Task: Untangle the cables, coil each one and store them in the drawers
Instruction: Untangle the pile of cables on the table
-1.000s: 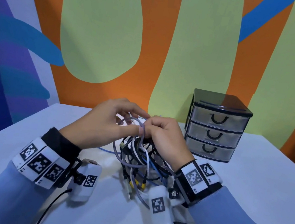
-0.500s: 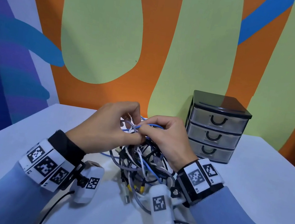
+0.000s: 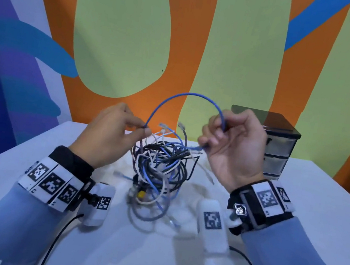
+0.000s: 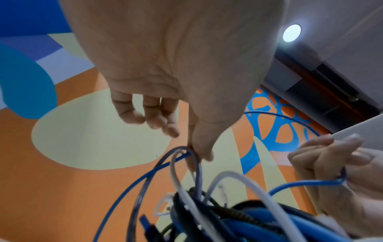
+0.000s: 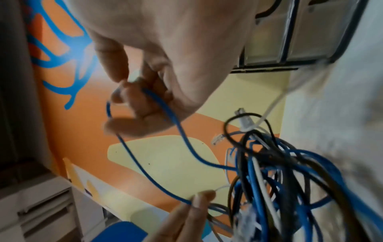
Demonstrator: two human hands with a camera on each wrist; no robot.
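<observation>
A tangle of blue, black, white and grey cables (image 3: 160, 168) hangs just above the white table (image 3: 292, 216), held up between both hands. One thin blue cable (image 3: 186, 95) arches up out of it. My left hand (image 3: 111, 132) pinches that blue cable between thumb and forefinger at the arch's left foot, along with a grey and a white strand (image 4: 176, 157). My right hand (image 3: 233, 140) grips the arch's right end in curled fingers (image 5: 136, 99), and the same cable (image 5: 186, 144) runs back down into the tangle. Behind my right hand stands the small black drawer unit (image 3: 280, 147).
The drawer unit's three clear drawers (image 5: 300, 31) look shut. The table meets a painted orange and green wall (image 3: 120, 34) at the back. Loose plug ends (image 3: 163, 126) stick up from the bundle between my hands. A yellow connector (image 3: 141, 194) hangs at its bottom.
Both hands were together on top of the tangle. They have risen and moved apart, drawing a loop of the blue cable up out of the bundle.
</observation>
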